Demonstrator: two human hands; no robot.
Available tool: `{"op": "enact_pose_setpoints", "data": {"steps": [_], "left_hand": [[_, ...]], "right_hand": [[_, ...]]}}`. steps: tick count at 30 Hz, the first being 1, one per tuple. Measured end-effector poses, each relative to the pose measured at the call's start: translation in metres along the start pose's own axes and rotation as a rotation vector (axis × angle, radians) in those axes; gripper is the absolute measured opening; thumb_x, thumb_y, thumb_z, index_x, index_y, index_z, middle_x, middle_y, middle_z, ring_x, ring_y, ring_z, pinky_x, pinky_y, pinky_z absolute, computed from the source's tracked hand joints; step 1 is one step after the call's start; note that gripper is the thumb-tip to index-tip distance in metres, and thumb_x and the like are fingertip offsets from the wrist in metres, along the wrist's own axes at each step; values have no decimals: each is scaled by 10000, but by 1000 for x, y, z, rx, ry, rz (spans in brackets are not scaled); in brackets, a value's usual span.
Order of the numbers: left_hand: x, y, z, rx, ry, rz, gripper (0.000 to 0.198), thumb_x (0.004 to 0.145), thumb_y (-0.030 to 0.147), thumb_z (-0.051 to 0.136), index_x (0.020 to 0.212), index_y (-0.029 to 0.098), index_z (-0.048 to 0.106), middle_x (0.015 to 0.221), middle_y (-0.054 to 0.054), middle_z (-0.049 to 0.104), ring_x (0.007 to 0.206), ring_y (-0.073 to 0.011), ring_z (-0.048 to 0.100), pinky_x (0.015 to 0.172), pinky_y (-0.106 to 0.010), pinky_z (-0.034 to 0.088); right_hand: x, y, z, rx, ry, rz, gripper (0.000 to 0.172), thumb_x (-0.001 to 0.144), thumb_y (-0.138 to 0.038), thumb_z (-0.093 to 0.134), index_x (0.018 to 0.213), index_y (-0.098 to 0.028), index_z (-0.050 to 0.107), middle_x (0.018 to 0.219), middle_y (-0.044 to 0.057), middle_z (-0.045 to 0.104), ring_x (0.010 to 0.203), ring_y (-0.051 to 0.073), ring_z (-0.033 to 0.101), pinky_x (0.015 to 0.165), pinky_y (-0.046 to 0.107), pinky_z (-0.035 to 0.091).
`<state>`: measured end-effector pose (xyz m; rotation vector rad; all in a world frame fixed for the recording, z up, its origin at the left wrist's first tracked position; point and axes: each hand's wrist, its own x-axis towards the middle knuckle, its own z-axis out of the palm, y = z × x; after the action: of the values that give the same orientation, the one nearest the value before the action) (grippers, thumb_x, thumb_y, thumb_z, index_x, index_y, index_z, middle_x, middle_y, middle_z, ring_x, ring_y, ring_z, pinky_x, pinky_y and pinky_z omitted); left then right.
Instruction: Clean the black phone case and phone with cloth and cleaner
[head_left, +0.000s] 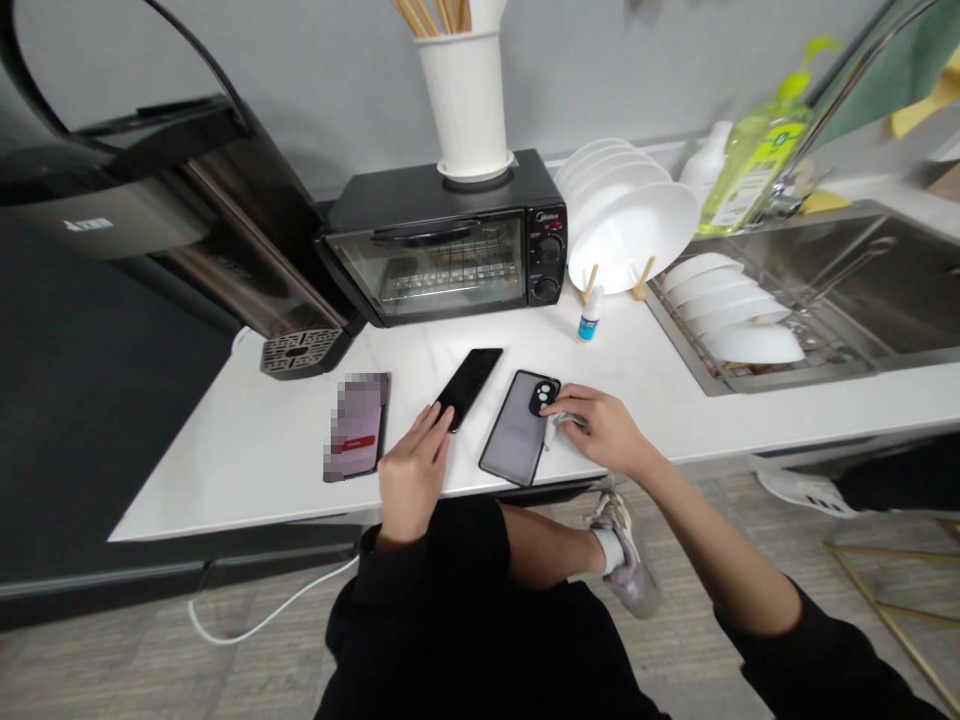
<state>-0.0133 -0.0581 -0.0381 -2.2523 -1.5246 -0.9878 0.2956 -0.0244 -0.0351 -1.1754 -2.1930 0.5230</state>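
Observation:
On the white counter lies a black phone (474,380), screen up, with the fingers of my left hand (412,470) resting on its near end. My right hand (598,425) has a crumpled whitish cloth or tissue (553,428) pinched in its fingers, at the camera bump of a grey phone case (517,430) with a black rim. Whether a phone is inside the case I cannot tell. At the left lies another phone (364,425) with a lit, partly blurred screen. Behind the case stands a small white bottle with a blue label (589,318).
A black toaster oven (450,265) carries a white cup (466,100). Left of it stands a dark drinks machine (247,230). White plates (626,225) stand in a rack by the sink (862,300), with bowls (731,315) and a green soap bottle (761,150). Another person's shoe (806,492) shows at the right.

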Motion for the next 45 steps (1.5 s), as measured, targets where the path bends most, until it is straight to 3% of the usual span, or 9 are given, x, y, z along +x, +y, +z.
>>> {"op": "enact_pose_setpoints", "data": {"steps": [11, 14, 18, 21, 26, 32, 37, 41, 45], "left_hand": [[4, -16, -23, 84, -421, 116, 505, 973, 68, 488, 1427, 209, 657, 1516, -109, 613, 1384, -274, 620, 1110, -425, 576], [2, 1, -32, -20, -368, 149, 556, 997, 55, 414, 1513, 194, 563, 1603, -112, 524, 1496, -272, 499, 1248, -506, 435], [-10, 49, -26, -147, -389, 185, 479, 1041, 301, 571, 1517, 253, 554, 1661, -110, 444, 1515, -293, 476, 1243, -536, 439], [-20, 70, -9, -205, -369, 184, 393, 1015, 350, 632, 1395, 257, 666, 1603, -119, 526, 1460, -304, 545, 1220, -551, 468], [-25, 68, 7, -278, -288, 122, 316, 1010, 322, 645, 1311, 259, 721, 1511, -99, 628, 1405, -274, 603, 1188, -502, 517], [-18, 71, 5, -291, -254, 138, 267, 981, 271, 663, 1228, 237, 759, 1460, -111, 668, 1352, -282, 647, 1159, -495, 547], [-19, 72, 4, -282, -245, 135, 211, 958, 245, 672, 1137, 225, 782, 1356, -115, 734, 1288, -288, 690, 1141, -495, 560], [-23, 70, 2, -307, -252, 127, 301, 967, 220, 658, 1257, 244, 739, 1485, -96, 650, 1383, -281, 622, 1174, -494, 530], [-15, 64, -8, -362, -214, 88, 352, 980, 304, 684, 1325, 234, 699, 1514, -111, 624, 1445, -299, 561, 1210, -523, 483]], "right_hand": [[-3, -5, 3, -33, 19, 1, 386, 847, -84, 554, 1115, -236, 787, 1121, 56, 733, 1016, 245, 710, 920, 373, 547], [-4, -5, -4, -14, 58, 12, 406, 865, -92, 539, 1151, -250, 779, 1159, 55, 705, 920, 209, 704, 843, 343, 562], [10, -8, -14, -146, 344, 129, 386, 914, -128, 526, 1210, -234, 750, 1205, 104, 653, 890, 230, 669, 826, 379, 562], [20, -18, -7, -281, 253, 106, 405, 922, -125, 529, 1291, -191, 681, 1217, 145, 691, 1057, 307, 664, 922, 449, 560], [2, -31, 16, -261, -2, -81, 395, 1036, -292, 533, 1411, -200, 615, 1481, 120, 643, 1368, 290, 594, 1169, 484, 473], [-4, -33, 16, -368, 23, -37, 465, 1073, -395, 500, 1471, -176, 600, 1569, 144, 562, 1574, 393, 341, 1262, 721, 230], [-4, -35, 16, -248, -124, -216, 459, 1082, -319, 486, 1527, -219, 540, 1552, 98, 587, 1536, 286, 436, 1262, 605, 349], [1, -16, 7, -242, 21, -114, 278, 1048, -304, 561, 1272, -257, 719, 1469, 83, 667, 1495, 317, 497, 1221, 614, 402], [18, 3, -7, -197, 132, -57, 210, 1057, -318, 530, 1134, -255, 715, 1322, 74, 757, 1297, 273, 678, 1135, 480, 502]]}}
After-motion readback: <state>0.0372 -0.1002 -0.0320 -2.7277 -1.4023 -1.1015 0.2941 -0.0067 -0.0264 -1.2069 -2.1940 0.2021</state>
